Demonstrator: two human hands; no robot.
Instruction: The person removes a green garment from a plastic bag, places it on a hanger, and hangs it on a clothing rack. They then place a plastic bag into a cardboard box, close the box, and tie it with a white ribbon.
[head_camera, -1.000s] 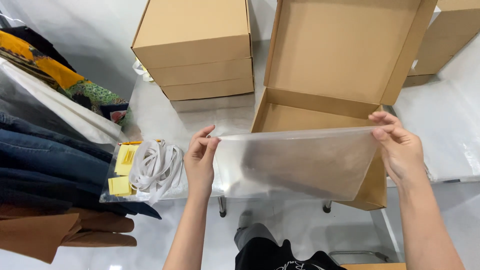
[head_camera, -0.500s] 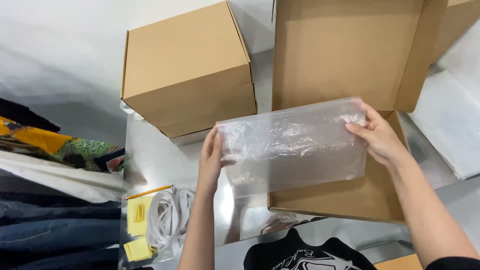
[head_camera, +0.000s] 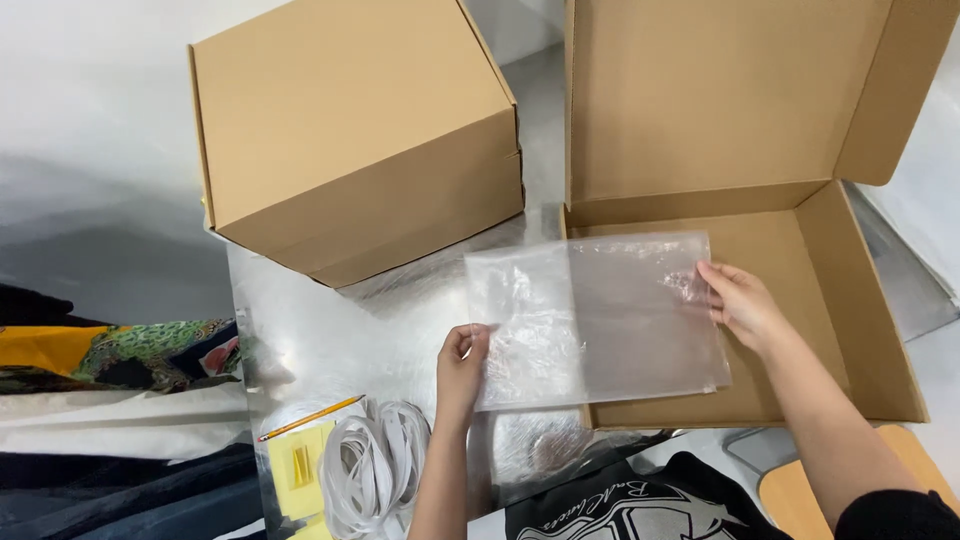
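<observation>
I hold a clear plastic bag (head_camera: 600, 320) flat and spread between both hands. My left hand (head_camera: 462, 368) pinches its lower left corner over the shiny metal table (head_camera: 330, 330). My right hand (head_camera: 742, 303) grips its right edge above the floor of an open brown cardboard box (head_camera: 800, 290), whose lid stands upright behind. The bag lies partly over the box's left wall and partly over the table.
A stack of closed cardboard boxes (head_camera: 350, 140) stands at the left back of the table. A bundle of white cords (head_camera: 375, 465), yellow sticky notes (head_camera: 298, 465) and a pencil (head_camera: 310, 418) lie near the front edge. Folded clothes (head_camera: 110, 400) hang at the left.
The bag has come down from in front of the box and now lies lower and flatter over the box's left edge. My head has moved closer to the table.
</observation>
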